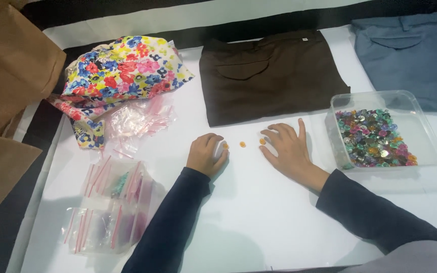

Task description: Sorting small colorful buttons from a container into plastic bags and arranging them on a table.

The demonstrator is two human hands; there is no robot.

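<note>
Both hands rest on the desk [259,212]: left hand [206,154] curled closed, right hand [287,146] flat, open; three orange beads [242,144] between, nearest right fingertips.

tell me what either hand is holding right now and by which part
Neither hand clearly holds anything. The left hand rests curled on the white table beside an orange button; whether it pinches it cannot be told. The right hand lies flat, fingertips by another orange button.
</note>
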